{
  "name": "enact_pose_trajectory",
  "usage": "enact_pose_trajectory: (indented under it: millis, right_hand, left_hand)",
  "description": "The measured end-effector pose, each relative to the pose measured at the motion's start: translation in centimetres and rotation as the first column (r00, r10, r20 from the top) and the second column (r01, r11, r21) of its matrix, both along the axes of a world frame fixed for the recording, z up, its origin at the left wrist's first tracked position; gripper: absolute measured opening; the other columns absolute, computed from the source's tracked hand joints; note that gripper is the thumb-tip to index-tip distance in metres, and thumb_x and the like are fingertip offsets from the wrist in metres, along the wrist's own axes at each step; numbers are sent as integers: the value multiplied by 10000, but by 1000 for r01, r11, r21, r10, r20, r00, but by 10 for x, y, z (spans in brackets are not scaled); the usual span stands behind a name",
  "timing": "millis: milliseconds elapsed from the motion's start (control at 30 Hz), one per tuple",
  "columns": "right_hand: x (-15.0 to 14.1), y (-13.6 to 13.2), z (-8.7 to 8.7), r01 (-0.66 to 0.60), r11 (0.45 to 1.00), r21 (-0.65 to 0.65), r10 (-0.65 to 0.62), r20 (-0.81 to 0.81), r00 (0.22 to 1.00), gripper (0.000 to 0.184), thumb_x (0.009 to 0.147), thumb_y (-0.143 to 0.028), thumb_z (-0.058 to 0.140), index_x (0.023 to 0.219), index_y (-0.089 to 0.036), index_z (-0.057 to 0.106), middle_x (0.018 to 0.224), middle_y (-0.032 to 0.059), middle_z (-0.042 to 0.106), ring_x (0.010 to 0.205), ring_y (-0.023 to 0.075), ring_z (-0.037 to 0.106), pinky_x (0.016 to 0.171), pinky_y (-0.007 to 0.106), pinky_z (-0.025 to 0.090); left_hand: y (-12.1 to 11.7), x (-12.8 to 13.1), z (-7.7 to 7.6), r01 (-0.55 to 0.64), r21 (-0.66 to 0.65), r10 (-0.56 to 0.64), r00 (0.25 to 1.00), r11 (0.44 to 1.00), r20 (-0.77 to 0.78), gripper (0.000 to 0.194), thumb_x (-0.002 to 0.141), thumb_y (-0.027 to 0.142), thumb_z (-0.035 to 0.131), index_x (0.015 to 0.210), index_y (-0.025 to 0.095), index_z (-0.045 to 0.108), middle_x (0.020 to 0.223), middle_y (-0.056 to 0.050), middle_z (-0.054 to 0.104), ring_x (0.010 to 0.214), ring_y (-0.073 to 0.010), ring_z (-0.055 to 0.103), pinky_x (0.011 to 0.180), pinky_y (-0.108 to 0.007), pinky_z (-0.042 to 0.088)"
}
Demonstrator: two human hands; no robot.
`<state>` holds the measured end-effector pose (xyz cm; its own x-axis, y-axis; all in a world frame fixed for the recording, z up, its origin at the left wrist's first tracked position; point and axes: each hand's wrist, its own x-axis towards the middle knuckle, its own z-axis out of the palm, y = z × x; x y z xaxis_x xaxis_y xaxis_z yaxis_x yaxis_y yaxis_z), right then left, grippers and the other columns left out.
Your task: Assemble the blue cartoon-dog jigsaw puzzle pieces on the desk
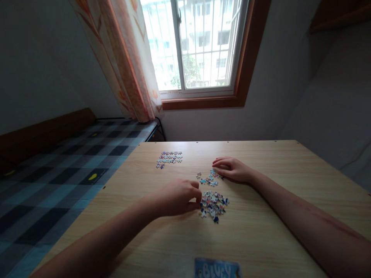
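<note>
A heap of jigsaw puzzle pieces (pixel 214 202) lies on the wooden table. At the heap's left edge is my left hand (pixel 182 196), its fingers curled and the thumb and fingertips closing on a puzzle piece that is mostly hidden. Farther back, my right hand (pixel 232 169) rests low over the table with its fingers extended and apart. Its fingertips are beside a looser group of puzzle pieces (pixel 210 181), and some pieces partly disappear under it. Toward the back left, several puzzle pieces (pixel 171 159) are laid out in rows.
The light wooden table (pixel 261 231) has a blue card or box (pixel 217 269) marked "BLUEY" at its near edge, partly cut off. A bed with a checked cover (pixel 72 166) stands at the left. Behind the table are a window (pixel 203 50) and a patterned curtain (pixel 124 58).
</note>
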<state>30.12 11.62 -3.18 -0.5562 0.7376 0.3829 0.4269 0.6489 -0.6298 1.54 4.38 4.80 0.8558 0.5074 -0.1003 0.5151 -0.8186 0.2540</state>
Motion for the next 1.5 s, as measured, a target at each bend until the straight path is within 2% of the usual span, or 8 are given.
enact_pose_trajectory:
  millis: [167,267,367,600,1067,1200,1333,1500]
  right_hand:
    - [0,1,-1,7,1000,-2,-7,10,1000,273,909,-384,653,1106,-226,756,1191,95,715,1138,252,648,1040,431,490]
    - [0,1,-1,2,1000,7,-2,7,1000,270,909,-391,655,1100,-230,758,1185,91,718,1136,249,650,1034,425,494]
    - [0,0,0,0,1000,8,0,2,1000,269,907,-405,660,1092,-238,761,1177,88,722,1136,249,651,1031,418,495]
    - [1,1,-2,-2,1000,-2,2,0,1000,283,909,-414,655,1102,-234,757,1186,95,716,1131,255,653,1035,438,493]
    - [1,1,-3,1,1000,-10,-1,-2,1000,282,908,-405,652,1102,-230,757,1191,99,712,1152,260,644,1045,445,487]
    - [1,1,-3,8,1000,-9,-8,-10,1000,282,904,-415,656,1096,-236,759,1182,96,717,1151,259,644,1040,442,490]
    - [1,2,-4,10,1000,5,-10,-2,1000,272,901,-402,661,1094,-238,760,1181,93,719,1137,257,649,1032,437,495]
    - [0,3,-4,1,1000,9,-1,6,1000,255,906,-376,648,1090,-239,758,1177,85,720,1131,248,653,1026,424,503]
  left_hand:
    - [8,-4,-11,-45,-6,45,999,999,-7,75,839,303,690,839,235,723,883,-12,678,697,-134,581,601,-255,382]
    - [14,-7,-13,-105,-62,106,994,993,11,61,819,277,696,860,239,719,887,-3,667,699,-128,572,612,-244,385]
    - [20,-11,-14,-125,-153,133,990,980,44,135,783,214,704,916,229,722,869,-6,657,718,-129,570,629,-231,401]
    - [42,-28,-15,-50,-398,69,997,916,32,181,747,134,693,907,199,748,788,14,619,675,-105,537,604,-206,397]
    - [53,-42,-13,-82,-535,92,996,841,-8,195,709,123,683,872,198,758,766,26,610,669,-104,506,610,-211,394]
    - [59,-49,-16,-124,-537,127,991,835,-31,172,708,144,680,855,202,750,737,34,603,667,-105,506,598,-205,380]
    - [65,-56,-18,-230,-497,228,971,837,-65,179,732,193,665,892,208,744,699,41,595,642,-103,506,569,-201,350]
    - [69,-57,-21,-328,-362,346,938,873,-15,175,782,234,622,911,193,733,707,21,604,649,-117,508,588,-219,364]
